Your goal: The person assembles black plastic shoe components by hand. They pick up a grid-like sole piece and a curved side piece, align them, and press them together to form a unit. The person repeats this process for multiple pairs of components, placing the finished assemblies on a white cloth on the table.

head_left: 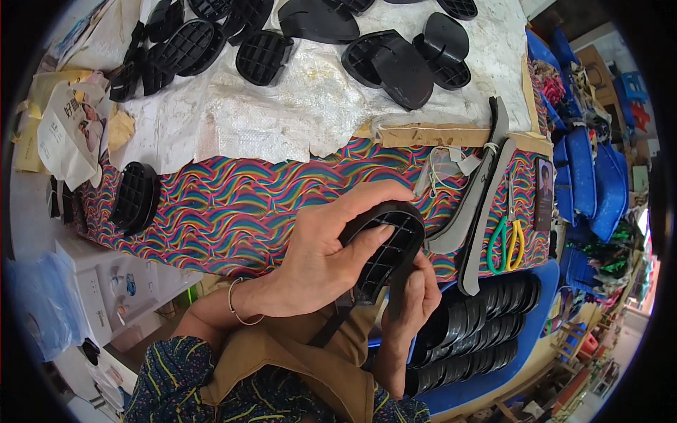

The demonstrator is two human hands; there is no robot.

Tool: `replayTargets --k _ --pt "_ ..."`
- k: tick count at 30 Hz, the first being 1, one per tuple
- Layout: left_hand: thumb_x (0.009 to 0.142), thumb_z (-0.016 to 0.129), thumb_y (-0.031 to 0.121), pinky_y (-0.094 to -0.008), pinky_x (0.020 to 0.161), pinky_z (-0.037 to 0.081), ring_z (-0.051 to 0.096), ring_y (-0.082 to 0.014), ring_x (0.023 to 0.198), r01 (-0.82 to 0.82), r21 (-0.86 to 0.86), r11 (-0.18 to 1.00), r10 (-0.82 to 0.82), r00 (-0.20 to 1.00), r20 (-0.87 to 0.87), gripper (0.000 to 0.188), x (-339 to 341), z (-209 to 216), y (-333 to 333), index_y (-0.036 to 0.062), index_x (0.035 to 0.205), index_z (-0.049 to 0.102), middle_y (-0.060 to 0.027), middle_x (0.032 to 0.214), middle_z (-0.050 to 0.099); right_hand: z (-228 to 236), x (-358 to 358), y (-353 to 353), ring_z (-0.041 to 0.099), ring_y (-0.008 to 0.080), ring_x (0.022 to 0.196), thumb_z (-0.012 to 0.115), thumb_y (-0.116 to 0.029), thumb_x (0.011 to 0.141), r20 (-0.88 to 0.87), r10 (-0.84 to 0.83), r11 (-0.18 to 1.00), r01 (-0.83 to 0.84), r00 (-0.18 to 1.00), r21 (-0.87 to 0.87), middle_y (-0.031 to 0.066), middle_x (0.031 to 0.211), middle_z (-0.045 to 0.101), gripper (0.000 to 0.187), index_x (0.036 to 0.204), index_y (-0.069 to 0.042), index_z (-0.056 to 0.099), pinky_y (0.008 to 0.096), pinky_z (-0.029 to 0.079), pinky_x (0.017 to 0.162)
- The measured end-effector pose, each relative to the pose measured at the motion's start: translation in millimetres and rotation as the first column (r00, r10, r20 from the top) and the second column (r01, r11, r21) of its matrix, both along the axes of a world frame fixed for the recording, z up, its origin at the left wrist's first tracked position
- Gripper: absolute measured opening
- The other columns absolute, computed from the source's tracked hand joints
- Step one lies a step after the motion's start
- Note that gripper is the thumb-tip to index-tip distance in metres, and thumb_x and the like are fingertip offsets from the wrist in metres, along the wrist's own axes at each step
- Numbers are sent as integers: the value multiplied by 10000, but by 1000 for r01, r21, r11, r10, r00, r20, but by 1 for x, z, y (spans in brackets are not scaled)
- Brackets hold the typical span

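Observation:
Close in front of me, my left hand (317,247) is closed round a black shoe sole (392,252) with a grid of ribs in its hollow. The thumb presses on the grid, and the fingers curve over the sole's far end. My right hand (419,299) grips the same sole along its lower right edge, fingers bent; its palm is partly hidden. A dark flat piece between the hands runs down toward my lap, and I cannot tell whether it is part of the sole. Another black ribbed sole (135,197) stands on the patterned cloth (233,204) at the left.
Several black soles (402,70) lie on a white sheet (233,120) at the far side. To the right are long grey-black strips (486,218), scissors (516,243) with green and yellow handles, and a phone (543,194). A blue bin (543,278) below holds rows of black soles.

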State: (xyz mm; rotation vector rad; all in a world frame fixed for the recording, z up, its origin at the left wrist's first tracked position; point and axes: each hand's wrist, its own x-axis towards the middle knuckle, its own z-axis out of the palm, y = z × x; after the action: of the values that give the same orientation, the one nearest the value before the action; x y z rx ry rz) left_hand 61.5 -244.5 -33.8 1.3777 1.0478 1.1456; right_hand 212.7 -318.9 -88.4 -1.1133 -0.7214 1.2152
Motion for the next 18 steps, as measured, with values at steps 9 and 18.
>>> replayTargets --k 9,18 --pt "873 636 -31 -276 874 517 657 -152 1009 7 -111 994 4 995 98 326 -2 0 4 3 1198 629 -115 1128 682 -12 31 10 629 113 698 524 -4 974 814 40 987 -150 580 59 63 839 673 284 1239 37 619 254 504 615" --pt "857 645 -34 -278 900 513 645 -154 1036 14 -132 991 9 985 173 325 -3 -5 8 -3 1180 631 -106 1136 663 -18 17 -2 688 231 693 541 61 929 905 -62 993 -64 421 98 161 887 703 262 1175 51 630 324 535 631"
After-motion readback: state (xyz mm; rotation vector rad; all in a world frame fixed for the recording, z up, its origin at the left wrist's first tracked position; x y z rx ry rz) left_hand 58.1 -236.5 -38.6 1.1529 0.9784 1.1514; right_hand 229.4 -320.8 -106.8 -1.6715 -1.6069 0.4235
